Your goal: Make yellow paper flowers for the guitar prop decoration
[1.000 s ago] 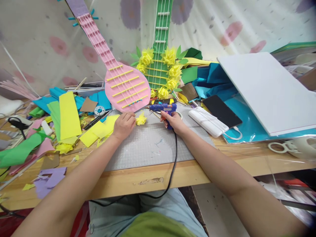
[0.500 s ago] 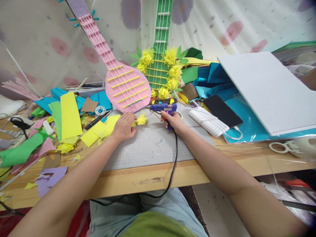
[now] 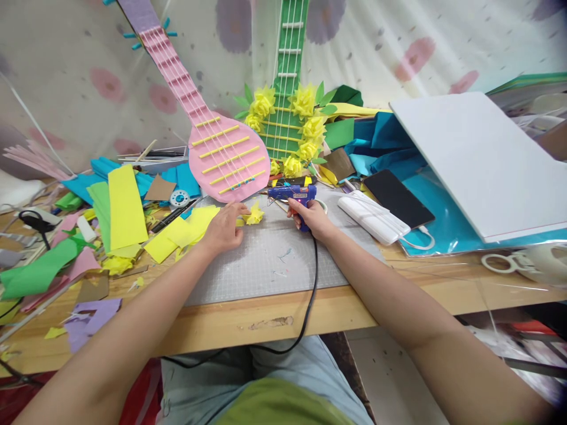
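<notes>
My right hand (image 3: 312, 217) is wrapped round the grip of a blue glue gun (image 3: 290, 192), whose nozzle points left and whose black cord runs down past the table edge. Beside it, my left hand (image 3: 224, 227) is closed in a loose pinch, with a small yellow paper flower (image 3: 254, 214) at its thumb and fingers; the fingers partly hide the flower's base. Just behind the hands a pink paper lute (image 3: 230, 153) leans upright. To its right stands a green one (image 3: 283, 133) trimmed with yellow flowers. A grey cutting mat (image 3: 266, 271) lies underneath.
Yellow paper strips (image 3: 127, 206) and other coloured scraps crowd the left side. A white power bank (image 3: 372, 218) and a black phone (image 3: 398, 198) lie right of the mat. Farther right are a large white board (image 3: 478, 165) and scissors (image 3: 502, 262).
My left fingers have shifted slightly at the flower, the forefinger now a little more stretched out. The glue gun stays in my right hand in nearly the same place.
</notes>
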Motion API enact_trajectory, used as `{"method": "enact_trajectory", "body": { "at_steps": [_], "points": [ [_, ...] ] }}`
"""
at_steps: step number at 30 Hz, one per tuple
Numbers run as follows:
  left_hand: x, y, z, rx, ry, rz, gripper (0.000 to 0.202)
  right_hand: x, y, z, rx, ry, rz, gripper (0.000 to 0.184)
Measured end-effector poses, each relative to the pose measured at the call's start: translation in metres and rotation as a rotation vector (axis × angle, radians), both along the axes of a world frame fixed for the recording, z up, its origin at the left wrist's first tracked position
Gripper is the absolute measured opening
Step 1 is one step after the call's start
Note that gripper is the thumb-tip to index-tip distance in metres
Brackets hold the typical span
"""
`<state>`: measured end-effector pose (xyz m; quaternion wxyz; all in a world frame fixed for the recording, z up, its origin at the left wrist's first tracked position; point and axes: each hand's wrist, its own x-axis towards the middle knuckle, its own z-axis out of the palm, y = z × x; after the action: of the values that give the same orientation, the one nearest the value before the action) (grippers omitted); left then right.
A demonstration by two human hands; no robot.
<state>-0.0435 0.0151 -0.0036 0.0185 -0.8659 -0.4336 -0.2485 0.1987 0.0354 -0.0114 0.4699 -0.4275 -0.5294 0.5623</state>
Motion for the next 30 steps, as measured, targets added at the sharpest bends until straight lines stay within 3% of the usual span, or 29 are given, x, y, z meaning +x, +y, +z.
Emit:
{"method": "enact_trajectory", "body": {
  "at_steps": [12,17,22,30],
  "points": [
    [0.0035,0.0004,-0.0011,0.048,-0.018,-0.090,0.055,-0.0005,0.0011,-0.0016,0.002,0.020,-0.001,0.045],
    [0.0003,-0.0029,0.0009,0.050,-0.085,-0.017,0.063,-0.0003,0.0023,-0.0037,0.014,0.013,0.002,0.045],
    [0.0008,-0.0037,0.0013,-0.046,-0.183,-0.014,0.070,-0.0003,0.0005,-0.0015,0.019,-0.003,0.005,0.046],
    [0.0045,-0.0054,0.0015,-0.120,-0.168,-0.019,0.070,0.0000,0.0004,-0.0006,0.020,-0.045,-0.001,0.046]
  ]
}}
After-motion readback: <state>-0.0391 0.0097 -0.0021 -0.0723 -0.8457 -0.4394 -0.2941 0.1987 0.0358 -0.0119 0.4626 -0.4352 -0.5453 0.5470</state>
